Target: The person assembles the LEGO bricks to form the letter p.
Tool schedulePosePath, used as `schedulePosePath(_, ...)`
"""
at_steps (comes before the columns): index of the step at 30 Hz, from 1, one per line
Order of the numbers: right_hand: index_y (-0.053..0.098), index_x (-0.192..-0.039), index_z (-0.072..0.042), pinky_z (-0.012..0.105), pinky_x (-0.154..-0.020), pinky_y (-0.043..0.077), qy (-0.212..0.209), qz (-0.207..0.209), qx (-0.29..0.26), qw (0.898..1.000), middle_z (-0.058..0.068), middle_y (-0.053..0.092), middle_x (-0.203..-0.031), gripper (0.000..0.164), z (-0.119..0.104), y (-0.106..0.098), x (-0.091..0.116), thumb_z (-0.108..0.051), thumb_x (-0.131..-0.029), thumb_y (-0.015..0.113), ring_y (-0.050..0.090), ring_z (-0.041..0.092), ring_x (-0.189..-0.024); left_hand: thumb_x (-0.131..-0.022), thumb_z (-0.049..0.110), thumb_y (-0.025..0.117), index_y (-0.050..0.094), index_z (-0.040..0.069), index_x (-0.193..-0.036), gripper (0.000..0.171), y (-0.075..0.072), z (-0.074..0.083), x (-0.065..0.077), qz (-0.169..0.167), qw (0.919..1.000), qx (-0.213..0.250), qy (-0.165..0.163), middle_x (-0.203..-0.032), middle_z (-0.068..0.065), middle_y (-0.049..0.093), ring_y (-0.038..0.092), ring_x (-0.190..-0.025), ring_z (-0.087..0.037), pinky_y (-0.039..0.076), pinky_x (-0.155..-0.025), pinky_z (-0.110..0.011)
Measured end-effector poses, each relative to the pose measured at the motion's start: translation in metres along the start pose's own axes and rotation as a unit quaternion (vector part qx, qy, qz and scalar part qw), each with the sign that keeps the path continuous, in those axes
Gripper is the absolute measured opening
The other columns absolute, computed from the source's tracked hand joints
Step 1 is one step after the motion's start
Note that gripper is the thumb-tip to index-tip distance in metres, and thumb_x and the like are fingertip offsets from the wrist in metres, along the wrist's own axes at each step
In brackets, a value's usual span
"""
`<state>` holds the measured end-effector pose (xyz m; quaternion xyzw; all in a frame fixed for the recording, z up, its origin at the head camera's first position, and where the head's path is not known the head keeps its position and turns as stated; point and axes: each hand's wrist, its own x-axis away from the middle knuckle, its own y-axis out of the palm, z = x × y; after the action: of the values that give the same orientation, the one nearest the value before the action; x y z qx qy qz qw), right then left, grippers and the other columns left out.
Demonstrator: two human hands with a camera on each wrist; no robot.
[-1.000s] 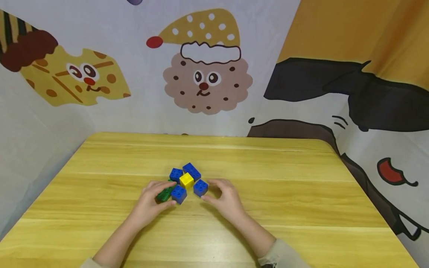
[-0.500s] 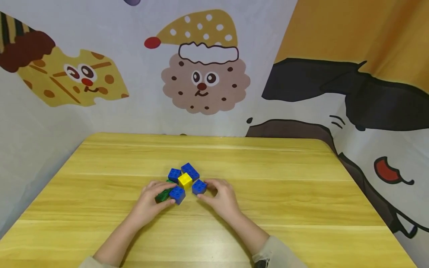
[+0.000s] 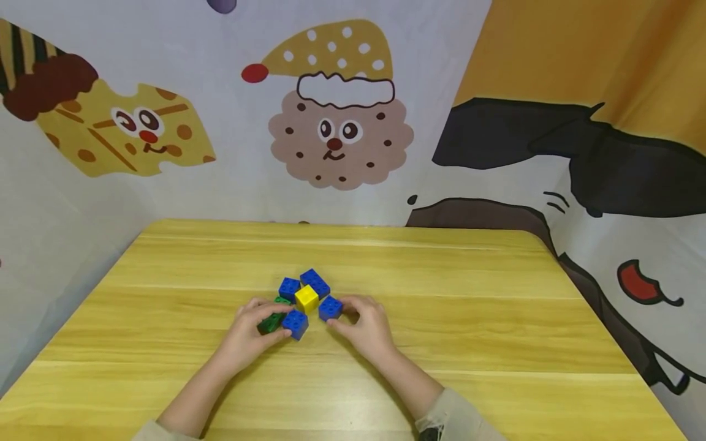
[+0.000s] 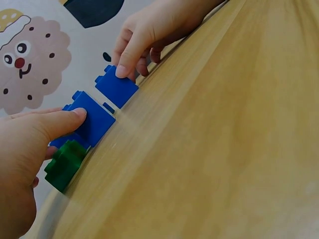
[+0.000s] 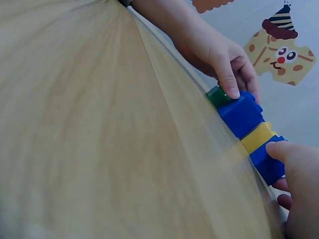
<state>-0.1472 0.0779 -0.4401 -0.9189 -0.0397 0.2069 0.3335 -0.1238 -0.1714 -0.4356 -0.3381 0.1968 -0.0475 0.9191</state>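
My left hand (image 3: 248, 334) pinches a blue toy brick (image 3: 295, 324) at the front left of a small cluster, its thumb (image 4: 79, 113) flat against the near side. Under the fingers of that hand lies a green brick (image 3: 271, 322), partly hidden. On the other side, my right hand (image 3: 366, 327) grips a second blue brick (image 3: 330, 309) between thumb and fingers. A yellow brick (image 3: 307, 299) sits in the middle of the cluster. Just behind it are a small blue brick (image 3: 289, 288) and a longer blue brick (image 3: 315, 282).
Everything stands on a wooden table (image 3: 469, 306) with light grain. Its far edge meets a white cloth backdrop (image 3: 220, 196) printed with cartoon figures.
My right hand has closed in on its blue brick, thumb now against it. The left hand's blue brick has shifted slightly towards me, away from the yellow one.
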Motion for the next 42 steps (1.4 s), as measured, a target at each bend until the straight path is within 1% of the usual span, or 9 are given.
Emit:
schedulePosePath(6, 0.070, -0.107, -0.010, 0.039, -0.085, 0.046, 0.004, -0.008, -0.004, 1.000, -0.001, 0.068, -0.098, 0.040, 0.0009, -0.0002, 0.0010, -0.031, -0.076, 0.082, 0.060, 0.016, -0.092, -0.073, 0.013, 0.084, 0.072, 0.021, -0.109, 0.039, 0.0002, -0.0004, 0.0003, -0.004, 0.9999, 0.006, -0.007, -0.107, 0.002, 0.061, 0.049, -0.101, -0.021, 0.037, -0.078, -0.039)
schedulePosePath(12, 0.070, -0.107, -0.008, 0.036, -0.081, 0.049, 0.002, -0.012, -0.012, 1.000, 0.000, 0.068, -0.097, 0.039, 0.0004, -0.0007, 0.0012, -0.029, -0.076, 0.082, 0.061, 0.016, -0.090, -0.075, 0.017, 0.083, 0.072, 0.023, -0.108, 0.035, 0.0001, 0.0017, 0.0004, -0.013, 0.9996, 0.012, -0.021, -0.109, 0.000, 0.059, 0.047, -0.101, -0.025, 0.039, -0.077, -0.039)
schedulePosePath(18, 0.070, -0.107, -0.008, 0.035, -0.080, 0.049, 0.001, -0.013, -0.011, 1.000, 0.000, 0.068, -0.097, 0.039, -0.0004, -0.0011, 0.0008, -0.029, -0.076, 0.082, 0.062, 0.015, -0.089, -0.075, 0.021, 0.084, 0.071, 0.023, -0.105, 0.033, -0.0002, 0.0031, 0.0002, -0.021, 0.9990, 0.021, -0.035, -0.109, 0.000, 0.059, 0.046, -0.101, -0.025, 0.037, -0.077, -0.038)
schedulePosePath(28, 0.070, -0.108, -0.008, 0.033, -0.079, 0.050, 0.007, -0.019, -0.024, 1.000, 0.000, 0.068, -0.097, 0.039, -0.0010, -0.0012, 0.0016, -0.029, -0.077, 0.082, 0.061, 0.015, -0.089, -0.074, 0.020, 0.084, 0.070, 0.026, -0.100, 0.031, -0.0002, 0.0042, 0.0003, -0.028, 0.9976, 0.044, -0.045, -0.110, 0.002, 0.058, 0.044, -0.104, -0.026, 0.035, -0.079, -0.040)
schedulePosePath(35, 0.069, -0.108, -0.008, 0.032, -0.079, 0.051, 0.012, -0.022, -0.032, 0.999, 0.001, 0.068, -0.099, 0.039, -0.0012, -0.0018, 0.0019, -0.028, -0.077, 0.081, 0.062, 0.016, -0.090, -0.073, 0.020, 0.085, 0.070, 0.026, -0.098, 0.030, -0.0009, 0.0036, 0.0010, -0.022, 0.9974, 0.054, -0.044, -0.107, 0.003, 0.058, 0.044, -0.104, -0.026, 0.035, -0.082, -0.042)
schedulePosePath(39, 0.070, -0.108, -0.009, 0.033, -0.079, 0.051, 0.008, -0.020, -0.035, 0.999, 0.001, 0.068, -0.099, 0.039, -0.0019, -0.0042, 0.0037, -0.028, -0.077, 0.082, 0.062, 0.016, -0.091, -0.072, 0.020, 0.085, 0.071, 0.025, -0.100, 0.032, -0.0012, 0.0047, 0.0008, -0.017, 0.9968, 0.061, -0.048, -0.107, 0.003, 0.058, 0.045, -0.105, -0.025, 0.035, -0.083, -0.044)
schedulePosePath(42, 0.070, -0.108, -0.009, 0.035, -0.081, 0.050, 0.003, -0.019, -0.037, 0.999, 0.001, 0.068, -0.100, 0.038, -0.0020, -0.0071, 0.0055, -0.027, -0.076, 0.082, 0.061, 0.017, -0.092, -0.072, 0.022, 0.085, 0.071, 0.026, -0.103, 0.034, -0.0015, 0.0067, 0.0007, -0.014, 0.9959, 0.070, -0.056, -0.108, 0.004, 0.058, 0.045, -0.105, -0.025, 0.036, -0.085, -0.046)
